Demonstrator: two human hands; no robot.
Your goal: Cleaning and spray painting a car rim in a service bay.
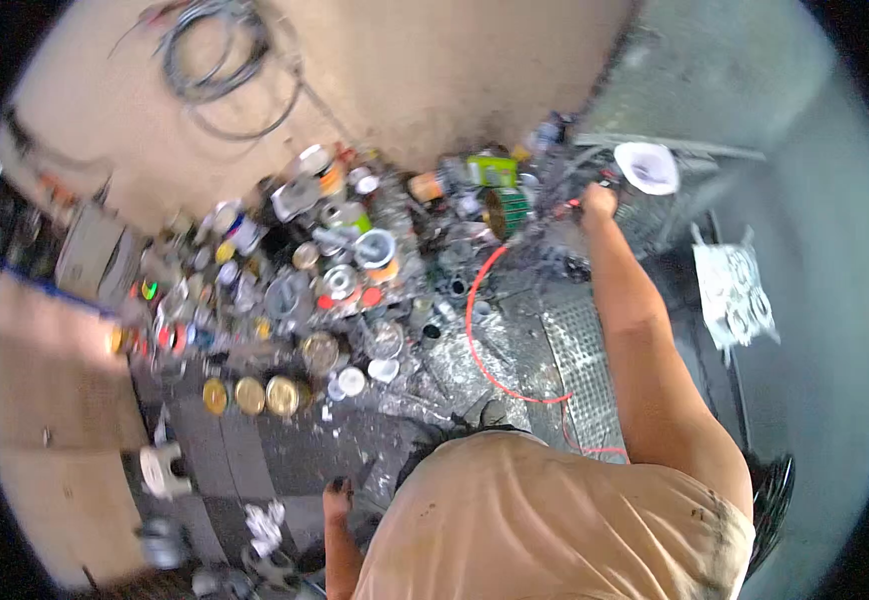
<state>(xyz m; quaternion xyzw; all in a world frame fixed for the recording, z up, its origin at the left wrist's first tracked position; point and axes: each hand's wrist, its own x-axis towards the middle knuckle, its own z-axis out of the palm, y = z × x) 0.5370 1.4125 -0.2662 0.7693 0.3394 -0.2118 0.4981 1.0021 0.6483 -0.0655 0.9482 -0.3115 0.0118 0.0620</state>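
My right arm reaches far out to the right, and my right hand (600, 201) is closed around something small, dark and partly red that is too blurred to name. Just beyond it is a wide white cup or bowl (647, 168); whether the two are joined I cannot tell. A red hose (473, 320) loops from the floor near my body up toward that hand. Low on my left side, my left hand (337, 500) hangs with its fingers curled in; a dark patch shows at the fingertips, and what they hold, if anything, is unclear.
Crowded cans, tubs and cups (340, 282) cover the stained surface ahead. Three gold-topped cans (250, 395) line its near edge. A metal grating (585, 365) lies below my right arm. Farther right stands a pale rack with round pieces (733, 293). A white stool (163, 470) is at left.
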